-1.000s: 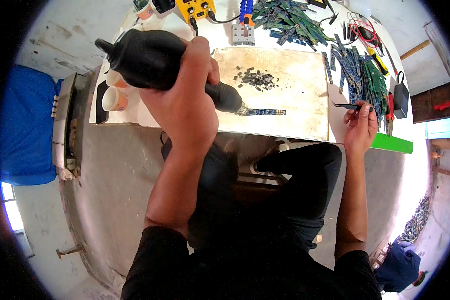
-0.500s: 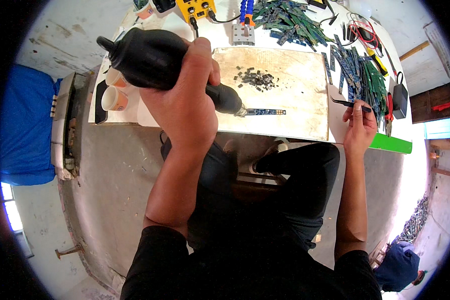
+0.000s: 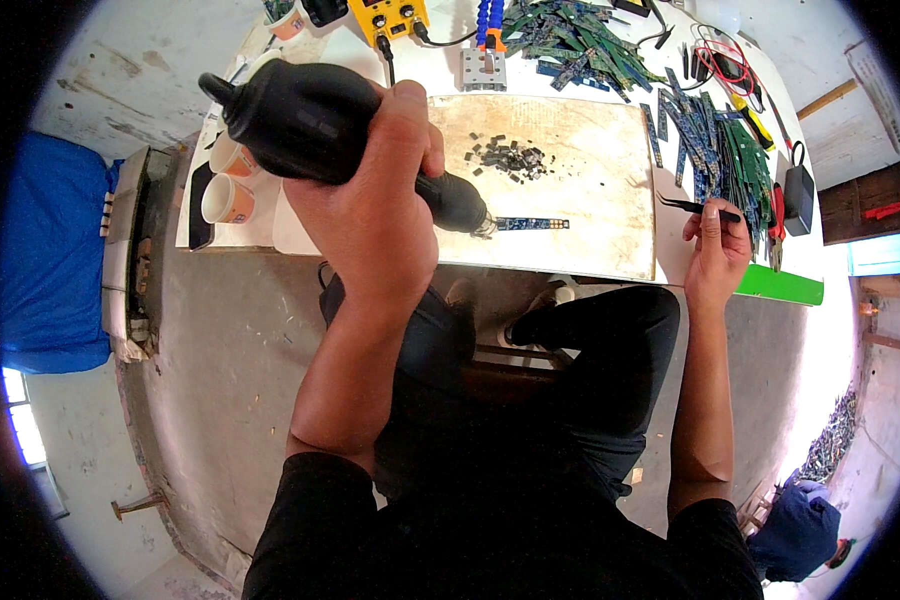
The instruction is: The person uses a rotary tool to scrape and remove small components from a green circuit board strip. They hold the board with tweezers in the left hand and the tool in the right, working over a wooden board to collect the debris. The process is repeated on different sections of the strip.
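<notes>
Likely faults at the nozzle. My left hand [image 3: 375,215] has its fingers wrapped around a black handheld tool [image 3: 295,120]; its metal nozzle [image 3: 486,227] covers the left end of a circuit strip [image 3: 533,224], which lies flat on the stained board [image 3: 595,205] upon the worktop [image 3: 669,240]. Contact between nozzle and strip cannot be told. If the tool blows hot air, which I cannot confirm, lingering could scorch strip or board, and a stray gust could scatter the dark chips [image 3: 513,158] heaped beyond. No clamp shows on the strip, so a nudge could skew it. My right hand [image 3: 715,250] pinches black tweezers [image 3: 698,206] between its fingers, off the board's right edge; a loose pinch might let them roll. Whether their tips meet is unclear. Compared with one second earlier, the tweezers have turned, their bent tip now pointing up and left; nozzle, strip and heap keep nearly the same places.
</notes>
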Demonstrator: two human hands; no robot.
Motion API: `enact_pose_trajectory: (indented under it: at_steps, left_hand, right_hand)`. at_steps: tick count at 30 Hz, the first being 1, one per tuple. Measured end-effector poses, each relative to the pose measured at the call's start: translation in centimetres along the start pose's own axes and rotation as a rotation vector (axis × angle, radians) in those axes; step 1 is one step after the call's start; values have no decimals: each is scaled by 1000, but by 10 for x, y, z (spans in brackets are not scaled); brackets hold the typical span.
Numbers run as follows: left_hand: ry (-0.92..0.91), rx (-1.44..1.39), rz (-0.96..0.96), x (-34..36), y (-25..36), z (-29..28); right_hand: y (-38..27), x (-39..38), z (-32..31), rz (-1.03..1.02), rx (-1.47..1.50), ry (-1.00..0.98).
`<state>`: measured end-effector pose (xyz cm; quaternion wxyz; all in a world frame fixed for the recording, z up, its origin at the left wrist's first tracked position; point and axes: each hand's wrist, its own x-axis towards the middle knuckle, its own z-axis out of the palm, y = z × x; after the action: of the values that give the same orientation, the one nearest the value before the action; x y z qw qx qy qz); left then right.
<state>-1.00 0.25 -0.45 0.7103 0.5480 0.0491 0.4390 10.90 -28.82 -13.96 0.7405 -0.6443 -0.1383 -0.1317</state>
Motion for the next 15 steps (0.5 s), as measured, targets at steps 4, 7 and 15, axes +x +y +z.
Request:
enact_pose_trajectory:
  at_steps: [4, 7, 15]
  left_hand:
    - [-1, -24, -7, 0, -1, -1]
    - [-15, -55, -7, -1, -2, 0]
    - [-22, -81, 3, -3, -8, 4]
  right_hand:
    - [1, 0, 0, 2, -1, -9]
    - [1, 0, -1, 4, -7, -8]
    - [2, 0, 0, -23, 9, -16]
